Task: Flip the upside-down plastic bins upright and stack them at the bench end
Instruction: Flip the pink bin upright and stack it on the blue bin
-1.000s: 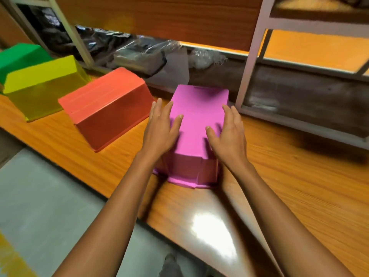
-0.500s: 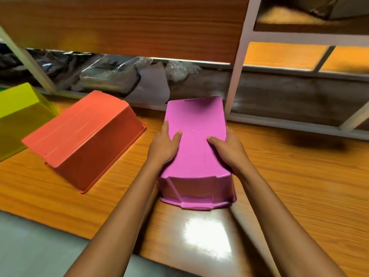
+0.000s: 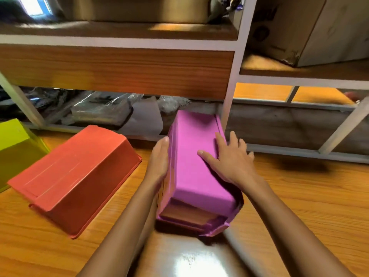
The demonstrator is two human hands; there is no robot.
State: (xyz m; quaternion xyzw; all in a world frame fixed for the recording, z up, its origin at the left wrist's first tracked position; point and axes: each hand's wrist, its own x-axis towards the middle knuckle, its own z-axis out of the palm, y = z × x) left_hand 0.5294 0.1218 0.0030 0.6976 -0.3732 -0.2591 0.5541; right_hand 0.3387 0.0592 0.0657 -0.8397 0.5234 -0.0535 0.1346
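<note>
A pink plastic bin (image 3: 191,166) is lifted off the wooden bench (image 3: 299,206) and tilted, its near end raised so part of its open underside shows. My left hand (image 3: 159,160) presses flat against its left side wall. My right hand (image 3: 229,158) lies over its upper right edge, fingers spread across the bottom panel and the right side. Together the two hands hold the bin. To the left an orange-red bin (image 3: 75,176) rests upside down on the bench. A yellow-green bin (image 3: 16,150) sits upside down at the far left edge, partly cut off.
A metal-framed shelf unit (image 3: 233,76) with wooden boards stands right behind the bench, one white upright just behind the pink bin. Plastic-wrapped bundles (image 3: 99,110) lie on its low shelf. A cardboard box (image 3: 289,27) sits on the upper right shelf.
The pink bin has come up off the bench and is tipping over. My left hand slid from its top to its left side; my right hand spread over its right edge. The view has tilted upward.
</note>
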